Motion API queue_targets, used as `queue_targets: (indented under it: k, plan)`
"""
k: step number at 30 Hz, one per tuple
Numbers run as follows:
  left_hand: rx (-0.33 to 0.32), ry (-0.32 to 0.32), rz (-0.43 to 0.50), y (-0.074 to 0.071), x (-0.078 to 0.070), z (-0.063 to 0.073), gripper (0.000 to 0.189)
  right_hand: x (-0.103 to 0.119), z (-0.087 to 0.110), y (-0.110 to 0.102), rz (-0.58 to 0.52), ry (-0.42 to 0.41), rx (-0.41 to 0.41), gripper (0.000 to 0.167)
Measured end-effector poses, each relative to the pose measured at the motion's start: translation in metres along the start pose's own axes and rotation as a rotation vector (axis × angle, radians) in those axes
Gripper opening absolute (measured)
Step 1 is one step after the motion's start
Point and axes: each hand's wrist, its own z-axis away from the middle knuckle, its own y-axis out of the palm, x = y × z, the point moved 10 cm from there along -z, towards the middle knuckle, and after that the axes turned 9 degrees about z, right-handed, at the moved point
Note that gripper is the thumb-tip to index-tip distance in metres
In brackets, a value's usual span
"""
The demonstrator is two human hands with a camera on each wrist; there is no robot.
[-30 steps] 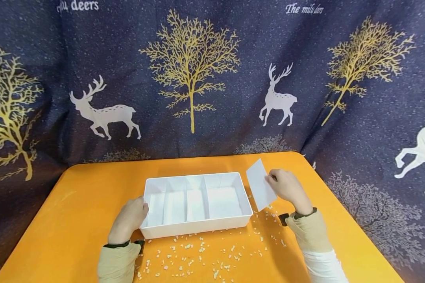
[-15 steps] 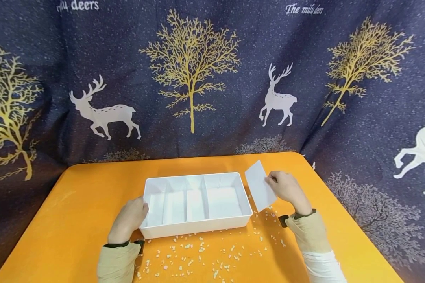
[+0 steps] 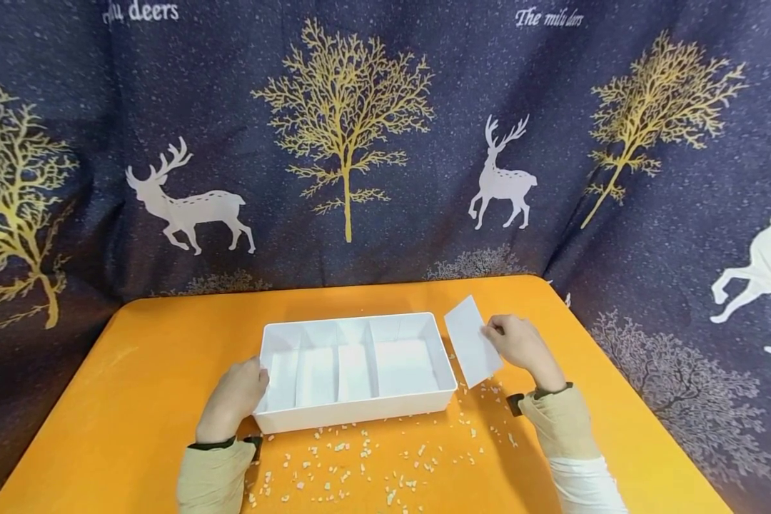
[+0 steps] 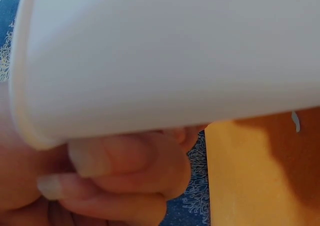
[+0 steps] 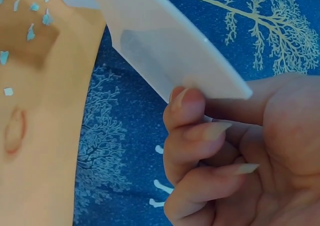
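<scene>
The left hand point(image 3: 231, 392) is gripping the left end of a white, rectangular, compartmented tray point(image 3: 360, 408), apparently plastic, its fingers curling in close against the end wall. The right hand point(image 3: 517, 343) is pinching a thin, flat, white panel point(image 3: 471, 343) between thumb and curled fingers, with no slack showing in the grip. The tray is sitting at the middle of an orange table point(image 3: 135, 400), while the panel is leaning at a slant just beside the tray's right end, with a narrow gap showing between them. For good control, the left hand should be holding the tray steady, and the right should be pinching near the panel's middle, squarely enough that the panel is not twisting. Whether the panel's lower corner is touching the table, I cannot tell. Around them, small pale scraps point(image 3: 340, 447) are lying scattered along the tray's near side and below the panel, where they could be getting caught under an edge. The tray's right rim is standing nearest the panel and could be snagging it during any leftward move. Behind the table, a dark blue fabric backdrop point(image 3: 398, 250) is hanging.
</scene>
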Motion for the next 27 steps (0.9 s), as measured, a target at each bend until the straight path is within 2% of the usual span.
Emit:
queue_targets:
  k: [11,27]
  plan:
    - [0.013,-0.013,-0.002,0.001,0.002,0.000,0.036,-0.012,-0.002,0.012,-0.022,0.014,0.039,0.030]
    - [0.003,-0.009,0.011,0.000,0.001,0.001,0.037,-0.016,-0.002,0.017,-0.023,0.022,0.052,0.029]
